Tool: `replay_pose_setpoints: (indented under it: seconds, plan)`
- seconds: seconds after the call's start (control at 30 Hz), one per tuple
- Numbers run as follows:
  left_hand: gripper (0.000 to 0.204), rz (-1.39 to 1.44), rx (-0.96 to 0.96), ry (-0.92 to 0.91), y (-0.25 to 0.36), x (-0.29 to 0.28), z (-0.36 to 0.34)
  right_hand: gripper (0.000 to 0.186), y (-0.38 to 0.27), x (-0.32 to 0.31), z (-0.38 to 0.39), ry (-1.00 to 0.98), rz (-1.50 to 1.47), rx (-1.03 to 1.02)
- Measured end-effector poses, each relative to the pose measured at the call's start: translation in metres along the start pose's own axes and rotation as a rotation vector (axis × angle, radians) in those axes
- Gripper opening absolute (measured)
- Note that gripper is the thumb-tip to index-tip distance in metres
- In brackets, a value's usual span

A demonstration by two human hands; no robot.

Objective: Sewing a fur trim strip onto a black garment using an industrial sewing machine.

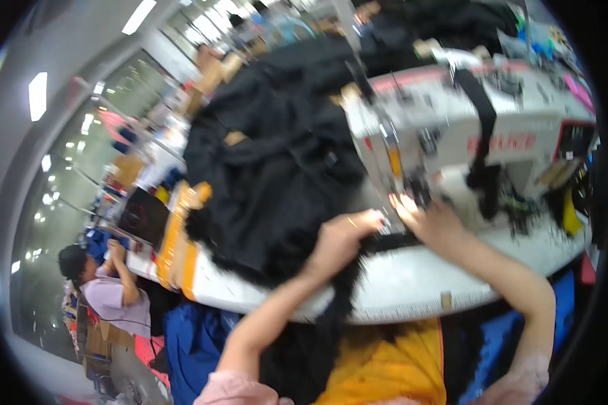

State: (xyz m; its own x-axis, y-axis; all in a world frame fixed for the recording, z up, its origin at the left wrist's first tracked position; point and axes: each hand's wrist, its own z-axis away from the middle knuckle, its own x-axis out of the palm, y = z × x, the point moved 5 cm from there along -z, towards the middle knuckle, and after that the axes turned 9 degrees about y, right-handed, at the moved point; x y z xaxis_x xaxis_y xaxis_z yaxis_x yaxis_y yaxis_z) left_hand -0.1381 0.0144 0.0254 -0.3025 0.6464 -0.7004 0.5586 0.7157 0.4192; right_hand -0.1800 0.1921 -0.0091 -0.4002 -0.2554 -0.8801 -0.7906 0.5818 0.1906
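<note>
A white sewing machine point(520, 118) stands on a white table point(412, 290), with a black band point(479, 101) draped over it. My left hand point(338, 243) pinches the edge of black fabric point(327, 300) just left of the presser foot point(415, 189). My right hand point(425, 226) is beside the needle area, its fingertips closed together in the machine's light; what they hold is too blurred to make out. A large pile of black cloth point(270, 169) with fuzzy edges covers the table left of the machine.
Orange cloth point(385, 364) lies below the table edge, between my forearms. Blue fabric point(196, 344) hangs at lower left. An orange-taped strip point(179, 243) runs along the table's left end. Another person point(118, 304) in a lilac top works at a neighbouring table. Cluttered workstations line the back.
</note>
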Motion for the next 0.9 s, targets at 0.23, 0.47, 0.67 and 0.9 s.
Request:
replay_pose_setpoints:
  seconds: [0.23,0.47,0.67,0.9]
  plan:
    - [0.022,-0.196,0.231,0.002,0.005,-0.003,-0.005,0.049,0.021,-0.023,0.001,0.096,0.072,-0.099]
    - [0.023,-0.106,0.309,0.042,-0.005,0.015,-0.023,0.025,0.041,-0.039,0.009,0.354,-0.071,0.099]
    - [0.034,-0.105,0.358,0.082,-0.009,0.020,-0.030,0.017,0.048,-0.038,0.009,0.292,-0.098,0.125]
    - [0.031,-0.095,0.350,0.094,-0.011,0.022,-0.027,0.016,0.050,-0.036,0.007,0.284,-0.099,0.115]
